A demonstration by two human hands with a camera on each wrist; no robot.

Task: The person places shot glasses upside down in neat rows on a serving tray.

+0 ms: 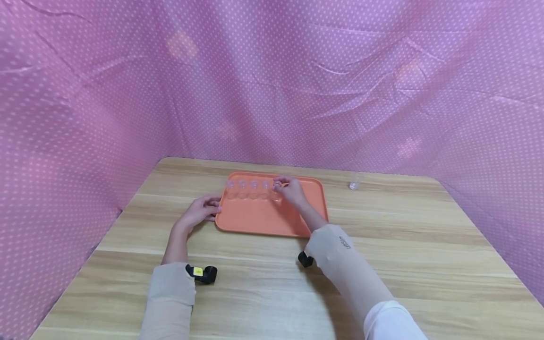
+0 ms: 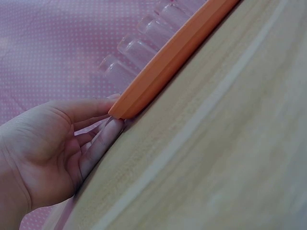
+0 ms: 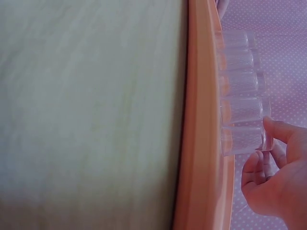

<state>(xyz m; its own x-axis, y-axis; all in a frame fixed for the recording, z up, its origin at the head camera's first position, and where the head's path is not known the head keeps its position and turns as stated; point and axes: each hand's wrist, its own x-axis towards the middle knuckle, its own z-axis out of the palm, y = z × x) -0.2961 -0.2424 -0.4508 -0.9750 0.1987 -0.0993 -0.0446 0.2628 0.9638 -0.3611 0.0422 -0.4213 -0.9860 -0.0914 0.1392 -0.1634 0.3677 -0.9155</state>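
My left hand [image 1: 197,211] holds the left edge of the orange tray [image 1: 255,219]. In the left wrist view, the fingertips [image 2: 113,98] are at the tray's corner. Along the back of the tray runs a row of several clear drinking glasses [image 3: 240,82], mouth down with their thick bases on top. With thumb and fingers, my right hand [image 1: 293,192] pinches the base of the glass at the row's right end [image 3: 242,140]. That glass stands close beside its neighbour, its rim at the tray's surface.
Another clear glass [image 1: 354,185] stands upright on the wooden table [image 1: 403,226], right of the tray. Pink dotted cloth [image 1: 276,85] hangs behind the table and along both sides. A black wrist camera [image 1: 206,274] sits at the left cuff.
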